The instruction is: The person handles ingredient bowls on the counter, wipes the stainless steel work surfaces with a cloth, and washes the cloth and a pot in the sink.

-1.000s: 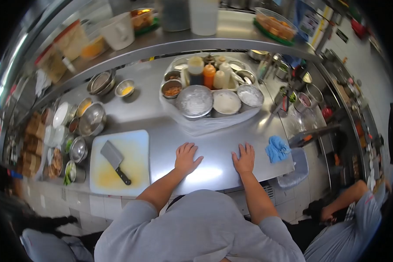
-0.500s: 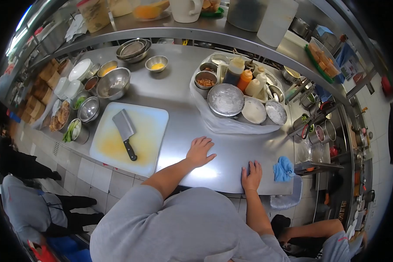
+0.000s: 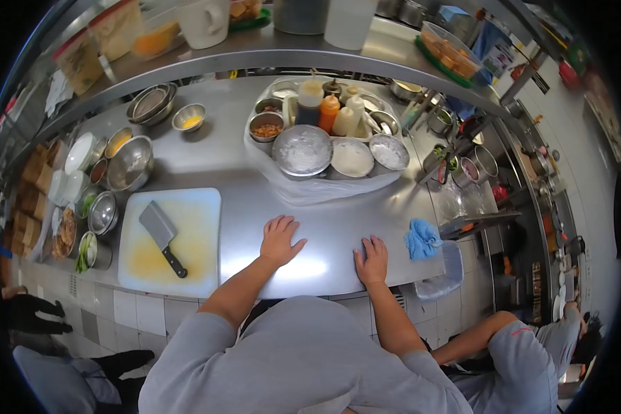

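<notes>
My left hand [image 3: 280,239] lies flat on the steel counter [image 3: 245,176], fingers spread, holding nothing. To its right, my right hand [image 3: 372,260] also rests on the steel near the front edge, fingers stretched out and empty. A cleaver [image 3: 161,231] with a black handle lies on the white, yellow-stained cutting board [image 3: 202,228], left of my left hand. A crumpled blue cloth [image 3: 422,239] sits at the counter's right end, beside my right hand. Beyond my hands stand a metal bowl of white powder [image 3: 302,150] and an orange-topped squeeze bottle [image 3: 328,112].
Metal bowls [image 3: 130,163] and food containers line the counter's left side. A steel shelf [image 3: 255,61] crosses above the back. A lined bin [image 3: 444,274] stands below the right end. Co-workers [image 3: 517,352] are at the lower right and lower left.
The view has turned, so the counter and its items appear further left. Both my hands keep their places on the steel. At the lower right, more of the co-workers shows.
</notes>
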A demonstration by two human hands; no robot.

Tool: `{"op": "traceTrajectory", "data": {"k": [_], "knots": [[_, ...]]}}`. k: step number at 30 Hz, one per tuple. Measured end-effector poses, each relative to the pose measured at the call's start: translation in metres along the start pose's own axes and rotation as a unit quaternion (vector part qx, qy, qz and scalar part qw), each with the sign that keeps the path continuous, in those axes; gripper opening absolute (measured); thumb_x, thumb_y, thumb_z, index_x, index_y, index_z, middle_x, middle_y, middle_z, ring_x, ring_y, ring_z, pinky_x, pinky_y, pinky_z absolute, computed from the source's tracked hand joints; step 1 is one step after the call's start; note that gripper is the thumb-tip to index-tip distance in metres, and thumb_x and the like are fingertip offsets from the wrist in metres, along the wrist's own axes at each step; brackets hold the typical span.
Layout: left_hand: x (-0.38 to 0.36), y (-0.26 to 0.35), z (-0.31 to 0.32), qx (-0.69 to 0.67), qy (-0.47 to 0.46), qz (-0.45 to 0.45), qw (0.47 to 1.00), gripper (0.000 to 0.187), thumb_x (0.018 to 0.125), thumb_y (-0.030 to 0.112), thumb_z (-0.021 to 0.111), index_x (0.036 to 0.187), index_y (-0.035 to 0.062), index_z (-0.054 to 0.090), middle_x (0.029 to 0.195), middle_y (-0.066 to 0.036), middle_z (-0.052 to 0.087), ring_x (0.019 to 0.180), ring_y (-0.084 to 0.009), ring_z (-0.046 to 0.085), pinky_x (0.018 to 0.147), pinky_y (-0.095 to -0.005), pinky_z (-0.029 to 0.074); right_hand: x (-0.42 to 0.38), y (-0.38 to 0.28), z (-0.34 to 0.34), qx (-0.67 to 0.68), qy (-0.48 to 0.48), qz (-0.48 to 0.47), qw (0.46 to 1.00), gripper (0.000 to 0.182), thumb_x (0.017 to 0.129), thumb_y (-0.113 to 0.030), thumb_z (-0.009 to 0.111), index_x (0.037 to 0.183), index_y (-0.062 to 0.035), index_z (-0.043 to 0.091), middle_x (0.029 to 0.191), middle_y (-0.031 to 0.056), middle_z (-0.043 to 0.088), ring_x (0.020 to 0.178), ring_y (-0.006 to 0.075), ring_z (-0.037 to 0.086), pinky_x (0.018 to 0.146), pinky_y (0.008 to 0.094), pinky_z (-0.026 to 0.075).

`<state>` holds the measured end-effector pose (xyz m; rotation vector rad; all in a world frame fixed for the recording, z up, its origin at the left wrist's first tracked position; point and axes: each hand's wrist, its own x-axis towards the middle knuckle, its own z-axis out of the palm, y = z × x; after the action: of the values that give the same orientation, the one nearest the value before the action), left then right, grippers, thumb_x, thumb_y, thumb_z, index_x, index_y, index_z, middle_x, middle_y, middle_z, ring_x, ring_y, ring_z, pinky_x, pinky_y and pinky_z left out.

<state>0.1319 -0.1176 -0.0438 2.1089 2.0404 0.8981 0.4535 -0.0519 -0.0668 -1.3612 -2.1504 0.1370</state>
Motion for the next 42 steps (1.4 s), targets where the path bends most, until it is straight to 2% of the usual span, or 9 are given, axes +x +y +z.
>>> {"op": "traceTrajectory", "data": {"k": [4, 6, 19, 21, 32, 38, 42], "knots": [[0.000, -0.001, 0.004, 0.003, -0.002, 0.016, 1.000, 0.053, 0.087, 0.036, 0.077, 0.128, 0.0055, 0.065, 0.142, -0.013, 0.055, 0.140, -0.0350, 0.043, 0.117, -0.0512, 0.030, 0.000, -0.002, -0.004, 0.001, -0.002, 0.014, 1.000, 0.043, 0.092, -0.030, 0.073, 0.128, -0.0070, 0.067, 0.144, 0.0223, 0.056, 0.136, 0.0469, 0.047, 0.116, 0.0541, 0.037], [0.000, -0.001, 0.006, 0.007, -0.015, -0.005, 1.000, 0.054, 0.089, 0.041, 0.074, 0.130, 0.0073, 0.066, 0.145, -0.013, 0.054, 0.143, -0.0351, 0.040, 0.120, -0.0516, 0.026, -0.001, -0.001, -0.005, 0.001, 0.002, 0.021, 1.000, 0.043, 0.092, -0.031, 0.073, 0.127, -0.0071, 0.068, 0.144, 0.0218, 0.056, 0.136, 0.0466, 0.047, 0.116, 0.0538, 0.037], [0.002, 0.006, 0.005, 0.009, -0.007, 0.007, 1.000, 0.052, 0.088, 0.040, 0.075, 0.128, 0.0076, 0.067, 0.142, -0.012, 0.056, 0.141, -0.0368, 0.043, 0.119, -0.0525, 0.029, -0.002, 0.003, -0.005, 0.011, -0.002, 0.027, 1.000, 0.044, 0.092, -0.032, 0.073, 0.129, -0.0088, 0.068, 0.144, 0.0205, 0.056, 0.138, 0.0462, 0.046, 0.119, 0.0545, 0.034], [0.003, 0.006, 0.004, 0.013, -0.001, 0.012, 1.000, 0.051, 0.086, 0.035, 0.076, 0.127, 0.0063, 0.066, 0.141, -0.014, 0.057, 0.140, -0.0375, 0.044, 0.118, -0.0512, 0.031, -0.002, 0.003, -0.005, 0.012, -0.002, 0.030, 0.999, 0.045, 0.092, -0.032, 0.073, 0.130, -0.0085, 0.067, 0.145, 0.0210, 0.055, 0.139, 0.0463, 0.045, 0.119, 0.0547, 0.034], [0.009, 0.010, 0.008, 0.016, -0.006, 0.021, 1.000, 0.052, 0.085, 0.038, 0.077, 0.126, 0.0075, 0.066, 0.140, -0.013, 0.057, 0.139, -0.0389, 0.044, 0.117, -0.0538, 0.030, -0.001, 0.004, -0.009, 0.015, -0.008, 0.036, 0.999, 0.047, 0.093, -0.035, 0.071, 0.130, -0.0054, 0.067, 0.147, 0.0223, 0.054, 0.141, 0.0450, 0.043, 0.120, 0.0545, 0.031], [0.009, 0.012, 0.014, 0.029, -0.007, 0.033, 0.999, 0.052, 0.085, 0.038, 0.077, 0.126, 0.0081, 0.066, 0.140, -0.013, 0.057, 0.138, -0.0389, 0.045, 0.117, -0.0542, 0.030, -0.001, 0.006, -0.015, 0.022, -0.021, 0.048, 0.998, 0.045, 0.095, -0.037, 0.070, 0.130, -0.0076, 0.067, 0.148, 0.0209, 0.053, 0.143, 0.0437, 0.041, 0.121, 0.0536, 0.030], [0.008, 0.012, 0.018, 0.043, 0.000, 0.030, 0.999, 0.053, 0.085, 0.039, 0.077, 0.127, 0.0081, 0.065, 0.140, -0.013, 0.057, 0.139, -0.0382, 0.045, 0.117, -0.0544, 0.030, -0.005, 0.009, -0.014, 0.024, 0.002, 0.049, 0.999, 0.045, 0.092, -0.034, 0.073, 0.129, -0.0087, 0.066, 0.145, 0.0206, 0.054, 0.141, 0.0447, 0.043, 0.119, 0.0535, 0.033]]}}
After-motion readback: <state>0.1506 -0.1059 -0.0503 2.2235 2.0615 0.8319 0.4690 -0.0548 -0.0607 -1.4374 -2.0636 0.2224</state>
